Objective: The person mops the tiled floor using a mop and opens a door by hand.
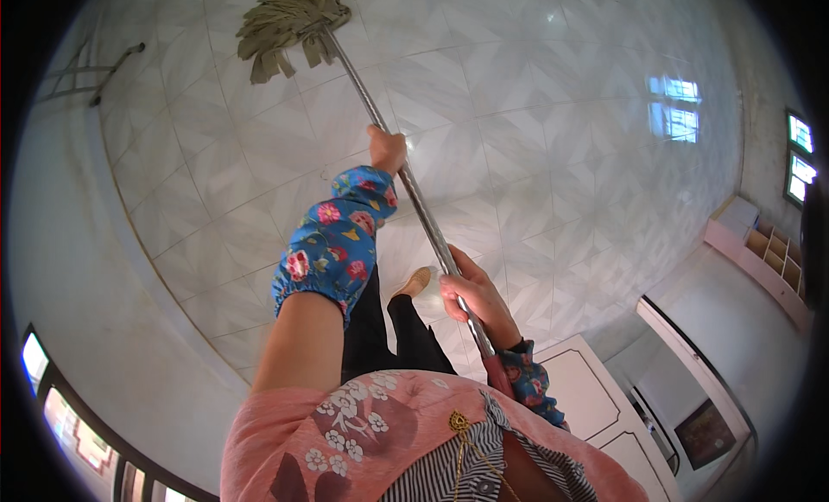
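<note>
A mop with a strip-cloth head [295, 22] and a long metal handle [424, 213] slants across the tiled floor. Its beige-grey head lies spread on the tiles at the top left of the view. Midway along the handle, my left hand [388, 150] is closed around the metal, the arm in a blue floral sleeve cover. My right hand [478, 294] grips the handle lower down, nearer my body, close above its red end section [497, 374].
A white wall with windows [78, 431] runs along the left, and a metal rack [97, 71] stands at upper left. At the right are a pink compartment shelf [754, 252], a small window [800, 155], a white panelled door [576, 385] and an open doorway.
</note>
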### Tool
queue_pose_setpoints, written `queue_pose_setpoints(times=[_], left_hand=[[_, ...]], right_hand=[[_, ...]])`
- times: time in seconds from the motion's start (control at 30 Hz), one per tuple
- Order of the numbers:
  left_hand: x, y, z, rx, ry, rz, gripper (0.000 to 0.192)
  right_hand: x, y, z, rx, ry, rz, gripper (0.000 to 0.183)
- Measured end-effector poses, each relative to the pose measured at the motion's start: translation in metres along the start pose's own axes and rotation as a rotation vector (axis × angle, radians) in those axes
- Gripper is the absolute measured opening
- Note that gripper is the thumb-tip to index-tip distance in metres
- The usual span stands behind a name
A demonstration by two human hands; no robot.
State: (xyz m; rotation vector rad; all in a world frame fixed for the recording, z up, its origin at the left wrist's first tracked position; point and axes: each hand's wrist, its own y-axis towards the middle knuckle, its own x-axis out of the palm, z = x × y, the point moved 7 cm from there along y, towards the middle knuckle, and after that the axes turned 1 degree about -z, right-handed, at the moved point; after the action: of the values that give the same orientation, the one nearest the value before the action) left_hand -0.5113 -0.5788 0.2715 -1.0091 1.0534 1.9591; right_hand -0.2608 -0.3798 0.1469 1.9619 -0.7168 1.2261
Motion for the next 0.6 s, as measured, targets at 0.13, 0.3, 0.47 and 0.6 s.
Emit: queue_pose_setpoints(times=[0.13,0.3,0.47,0.6], left_hand=[[0.024,-0.031,-0.006,-0.039,0.030,-0.117,0.041],[0.048,0.026,-0.139,-0.066,0.000,-0.212,0.038],[0.047,0.031,-0.256,-0.244,-0.039,-0.294,0.043],[0.068,-0.108,-0.198,0.109,0.120,-0.278,0.039]], right_hand=[[-0.013,-0.003,0.027,-0.001,0.078,0.043,0.059],[0.003,-0.019,0.055,0.050,0.137,0.044,0.062],[-0.006,-0.041,0.108,0.054,0.066,0.156,0.057],[-0.017,-0.075,0.105,0.135,0.081,0.324,0.057]])
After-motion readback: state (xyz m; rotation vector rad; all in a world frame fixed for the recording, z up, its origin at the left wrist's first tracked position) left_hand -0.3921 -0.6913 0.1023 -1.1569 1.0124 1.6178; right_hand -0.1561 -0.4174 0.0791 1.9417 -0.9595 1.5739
